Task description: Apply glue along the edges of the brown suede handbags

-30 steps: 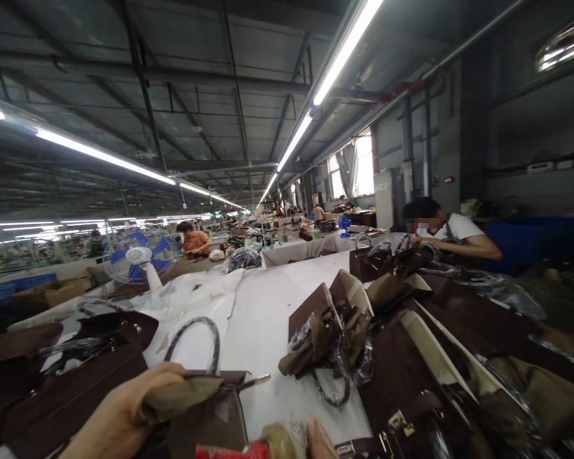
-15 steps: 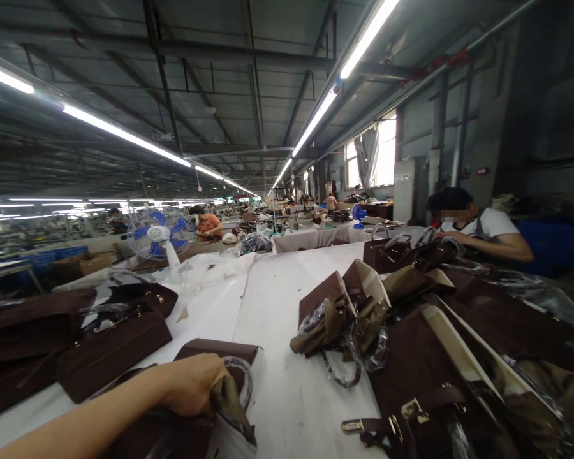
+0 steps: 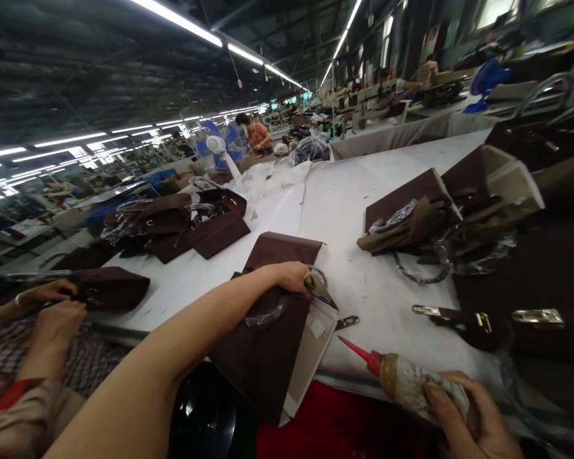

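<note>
A dark brown handbag (image 3: 263,338) lies in front of me, tilted over the table's near edge, with the pale inner side of a panel showing. Gathered cloth of its olive lining (image 3: 321,291) is gripped by my left hand (image 3: 294,277), whose arm reaches across the bag. My right hand (image 3: 473,414) is wrapped round a glue bottle (image 3: 409,382), stained and tan, with a red pointed nozzle. The nozzle points left toward the bag's open edge and stays apart from it. A strap with a metal plate (image 3: 348,322) sticks out beside the bag.
More brown handbags lie on the white tabletop (image 3: 335,204), with a pile of bags (image 3: 516,287) at right and others (image 3: 220,229) at left. A co-worker's hands (image 3: 57,306) handle a bag at far left. A blue fan (image 3: 220,145) stands behind.
The view has swung down and left. My right hand has come into sight with the glue bottle. My left hand still grips the lining, and the co-worker's hands now show.
</note>
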`<state>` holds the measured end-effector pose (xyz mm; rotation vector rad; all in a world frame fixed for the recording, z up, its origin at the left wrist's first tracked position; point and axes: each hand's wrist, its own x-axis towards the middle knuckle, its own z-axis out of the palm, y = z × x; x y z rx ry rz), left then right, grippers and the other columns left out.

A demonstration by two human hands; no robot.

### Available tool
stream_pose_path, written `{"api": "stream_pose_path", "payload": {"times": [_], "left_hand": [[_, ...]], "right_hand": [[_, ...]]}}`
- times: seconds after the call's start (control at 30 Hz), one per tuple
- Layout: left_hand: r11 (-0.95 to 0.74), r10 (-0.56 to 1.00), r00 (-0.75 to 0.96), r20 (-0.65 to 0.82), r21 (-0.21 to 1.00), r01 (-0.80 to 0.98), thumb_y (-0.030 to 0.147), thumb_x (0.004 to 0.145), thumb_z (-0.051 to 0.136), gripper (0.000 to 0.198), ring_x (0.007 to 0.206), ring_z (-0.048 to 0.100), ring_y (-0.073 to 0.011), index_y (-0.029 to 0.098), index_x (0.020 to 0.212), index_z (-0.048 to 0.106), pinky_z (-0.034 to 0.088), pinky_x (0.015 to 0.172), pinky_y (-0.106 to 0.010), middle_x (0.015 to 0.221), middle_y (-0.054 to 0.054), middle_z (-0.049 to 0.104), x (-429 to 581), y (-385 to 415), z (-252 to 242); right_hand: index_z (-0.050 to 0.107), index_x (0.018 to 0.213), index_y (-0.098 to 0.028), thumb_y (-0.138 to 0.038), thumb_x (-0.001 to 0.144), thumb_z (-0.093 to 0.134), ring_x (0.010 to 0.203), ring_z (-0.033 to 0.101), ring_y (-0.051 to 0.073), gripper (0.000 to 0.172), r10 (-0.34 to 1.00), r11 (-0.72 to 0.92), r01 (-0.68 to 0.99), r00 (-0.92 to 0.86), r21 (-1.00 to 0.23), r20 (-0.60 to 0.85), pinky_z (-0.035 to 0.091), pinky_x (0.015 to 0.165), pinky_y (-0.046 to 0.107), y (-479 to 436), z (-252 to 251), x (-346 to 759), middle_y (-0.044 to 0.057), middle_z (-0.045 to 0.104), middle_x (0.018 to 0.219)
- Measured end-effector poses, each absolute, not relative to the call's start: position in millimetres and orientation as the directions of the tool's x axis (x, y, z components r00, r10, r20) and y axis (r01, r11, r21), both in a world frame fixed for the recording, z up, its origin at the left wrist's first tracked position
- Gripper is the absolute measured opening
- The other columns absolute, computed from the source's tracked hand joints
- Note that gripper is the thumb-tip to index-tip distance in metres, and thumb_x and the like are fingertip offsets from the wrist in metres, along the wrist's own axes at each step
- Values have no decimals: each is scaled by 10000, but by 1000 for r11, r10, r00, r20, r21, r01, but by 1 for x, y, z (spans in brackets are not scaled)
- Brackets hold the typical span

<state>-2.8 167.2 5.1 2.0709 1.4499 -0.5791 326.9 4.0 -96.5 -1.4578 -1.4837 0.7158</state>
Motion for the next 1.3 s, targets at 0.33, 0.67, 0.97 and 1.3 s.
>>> {"api": "stream_pose_path", "payload": {"times": [0.33, 0.67, 0.97, 1.3], "left_hand": [[-301, 724, 338, -602, 165, 939, 365, 848, 770, 281, 851, 713, -198, 205, 1076, 805, 510, 748, -241, 975, -55, 785, 1, 169, 0], [-286, 736, 317, -598, 150, 946, 390, 846, 767, 314, 898, 718, -210, 223, 1110, 796, 516, 774, -248, 1021, -53, 784, 1, 167, -5], [-285, 732, 332, -595, 176, 942, 378, 835, 785, 308, 912, 719, -214, 240, 1110, 801, 520, 795, -250, 1015, -44, 785, 1, 170, -9], [-265, 732, 340, -590, 213, 940, 347, 823, 791, 295, 896, 716, -208, 221, 1088, 804, 519, 800, -246, 988, -43, 785, -1, 172, -13]], "right_hand": [[540, 954, -225, -389, 1018, 564, 628, 581, 158, 177, 751, 599, 534, -116, -597, 650, 466, 602, 273, 45, -86, 294, 2, 570, 788], [549, 941, -226, -257, 1024, 553, 667, 564, 146, 89, 714, 699, 350, -296, -624, 634, 481, 603, 242, 40, -85, 295, 2, 540, 782], [554, 936, -233, -258, 1014, 559, 646, 566, 158, 82, 700, 713, 338, -309, -614, 644, 485, 580, 263, 45, -85, 296, 5, 543, 766], [568, 992, -222, -213, 986, 587, 661, 571, 173, 22, 629, 775, 345, -333, -530, 703, 497, 584, 287, 48, -76, 298, 19, 565, 786]]}}
